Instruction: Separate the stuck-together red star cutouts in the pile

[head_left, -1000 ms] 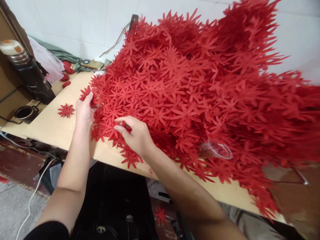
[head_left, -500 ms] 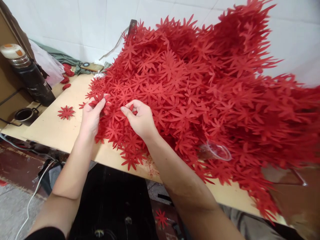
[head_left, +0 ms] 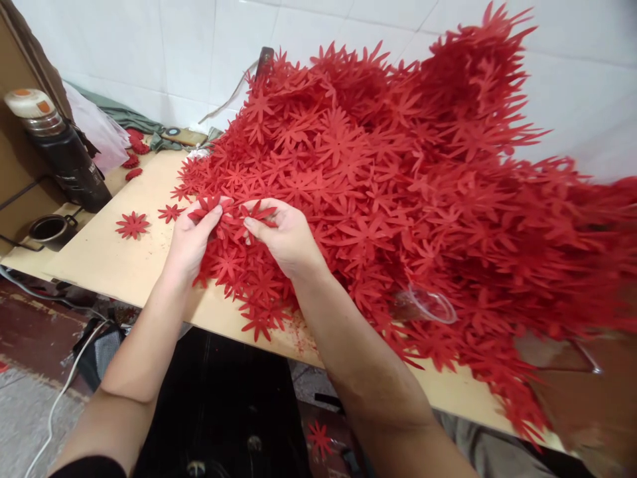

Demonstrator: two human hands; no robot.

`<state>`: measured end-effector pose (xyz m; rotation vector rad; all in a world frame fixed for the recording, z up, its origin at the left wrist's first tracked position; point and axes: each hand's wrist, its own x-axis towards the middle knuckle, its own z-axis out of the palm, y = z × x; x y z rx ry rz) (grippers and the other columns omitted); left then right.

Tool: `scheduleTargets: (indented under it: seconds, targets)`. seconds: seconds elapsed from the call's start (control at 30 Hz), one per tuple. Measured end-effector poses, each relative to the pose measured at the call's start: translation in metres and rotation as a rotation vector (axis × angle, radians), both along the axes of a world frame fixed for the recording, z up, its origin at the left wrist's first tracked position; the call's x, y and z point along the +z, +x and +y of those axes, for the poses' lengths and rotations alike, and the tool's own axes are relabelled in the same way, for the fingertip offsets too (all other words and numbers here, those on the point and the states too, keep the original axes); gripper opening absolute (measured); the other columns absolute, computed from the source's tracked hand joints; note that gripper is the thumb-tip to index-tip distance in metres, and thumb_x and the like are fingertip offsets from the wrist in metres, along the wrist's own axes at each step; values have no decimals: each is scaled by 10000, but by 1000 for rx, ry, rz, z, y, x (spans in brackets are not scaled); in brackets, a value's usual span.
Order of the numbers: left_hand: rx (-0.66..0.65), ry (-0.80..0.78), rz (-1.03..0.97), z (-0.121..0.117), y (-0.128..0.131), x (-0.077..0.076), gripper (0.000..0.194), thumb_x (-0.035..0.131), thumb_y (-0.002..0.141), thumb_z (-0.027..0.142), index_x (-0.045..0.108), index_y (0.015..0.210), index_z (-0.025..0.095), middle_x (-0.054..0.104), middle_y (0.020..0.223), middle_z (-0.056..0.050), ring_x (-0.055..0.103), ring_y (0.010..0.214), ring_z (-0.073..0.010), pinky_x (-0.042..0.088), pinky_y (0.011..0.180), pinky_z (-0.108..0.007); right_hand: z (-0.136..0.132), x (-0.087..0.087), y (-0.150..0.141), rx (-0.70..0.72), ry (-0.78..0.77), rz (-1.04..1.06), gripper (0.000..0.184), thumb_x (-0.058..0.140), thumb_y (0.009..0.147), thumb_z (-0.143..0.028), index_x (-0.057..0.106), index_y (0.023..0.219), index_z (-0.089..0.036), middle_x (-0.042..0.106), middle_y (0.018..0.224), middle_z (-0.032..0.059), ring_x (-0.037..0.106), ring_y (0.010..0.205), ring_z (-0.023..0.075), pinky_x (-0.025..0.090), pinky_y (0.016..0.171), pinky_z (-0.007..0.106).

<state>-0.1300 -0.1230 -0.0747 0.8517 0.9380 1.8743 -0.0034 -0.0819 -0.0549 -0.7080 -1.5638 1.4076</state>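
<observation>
A large heap of red flower-shaped cutouts [head_left: 343,146] with narrow petals covers much of the board. At its left front edge, my left hand [head_left: 193,232] pinches red flower cutouts [head_left: 212,207] between thumb and fingers; whether it is one or a small stack I cannot tell. Close beside it on the right, my right hand [head_left: 281,236] grips another red flower cutout [head_left: 259,211], its petals sticking out past the thumb. Two loose cutouts, a larger one [head_left: 132,226] and a smaller one [head_left: 170,213], lie flat on the board left of my left hand.
The pale board [head_left: 99,265] runs along a white tiled wall. At the left stand a black thermos [head_left: 70,156] and a dark cup [head_left: 51,230]. A clear plastic cup [head_left: 430,305] lies tipped in the heap's front. One cutout [head_left: 320,438] is below the board.
My right hand now shows a flower cutout spread at its fingertips, where only a small red bit showed before. My left hand has shifted slightly right, and the hands are closer together.
</observation>
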Motion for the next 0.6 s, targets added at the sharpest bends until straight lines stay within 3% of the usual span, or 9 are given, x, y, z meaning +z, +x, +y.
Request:
scheduleTargets:
  seconds: [0.23, 0.4, 0.5, 0.6]
  targets:
    - [37, 18, 9, -4, -6, 6, 148, 695, 680, 236, 709, 817, 181, 688, 735, 0, 561, 560, -54, 444, 537, -163, 1, 0, -8, -129, 25, -15, 313, 715, 596, -334, 459, 695, -186, 489, 565, -76, 442, 455, 42, 365, 467, 212]
    - [65, -1, 15, -7, -8, 10, 157, 697, 676, 248, 701, 814, 173, 685, 699, -6, 594, 606, -66, 464, 576, -159, 6, 4, -9, -184, 69, -73, 342, 659, 675, -405, 405, 595, -189, 372, 492, -87, 318, 444, 29, 275, 462, 214]
    - [87, 1, 43, -9, -10, 11, 176, 706, 669, 263, 701, 819, 171, 682, 703, 0, 584, 603, -59, 463, 585, -157, 9, 5, -9, -191, 99, -102, 340, 647, 688, -435, 442, 600, -178, 375, 500, -80, 319, 466, 34, 278, 480, 215]
    - [-2, 0, 157, -10, -7, 13, 222, 717, 666, 292, 700, 845, 163, 679, 725, 1, 560, 590, -52, 452, 575, -158, 10, 5, -12, -184, 157, -139, 399, 647, 674, -506, 457, 573, -171, 379, 495, -72, 324, 479, 40, 293, 496, 219]
